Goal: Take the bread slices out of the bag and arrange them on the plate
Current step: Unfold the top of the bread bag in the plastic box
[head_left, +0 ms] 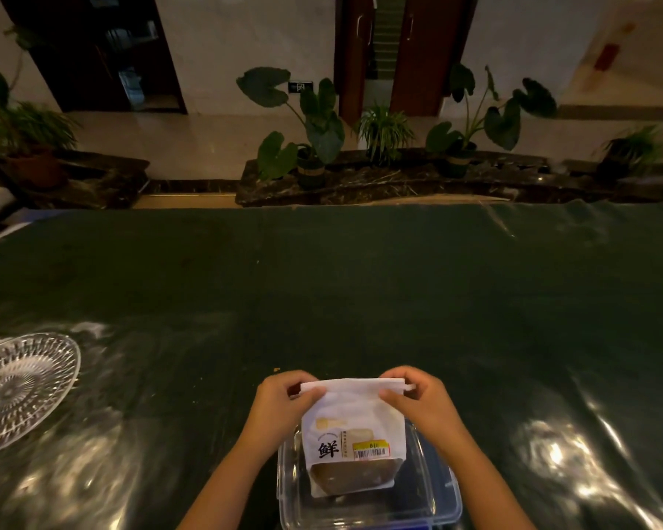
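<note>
A white paper bread bag (353, 426) with a black character, a barcode label and a clear window stands upright in a clear plastic container (437, 503) at the near middle of the table. Brown bread shows through the window at the bag's bottom. My left hand (284, 403) pinches the left end of the bag's folded top. My right hand (418, 399) pinches the right end. The bag's top is folded shut. A cut-glass plate (50, 380) lies at the far left of the table, well apart from the bag, with nothing on it.
A dark green cloth under shiny clear plastic (360, 292) covers the table. Beyond the far edge stand potted plants (314, 132) on a dark stone ledge, with doorways behind.
</note>
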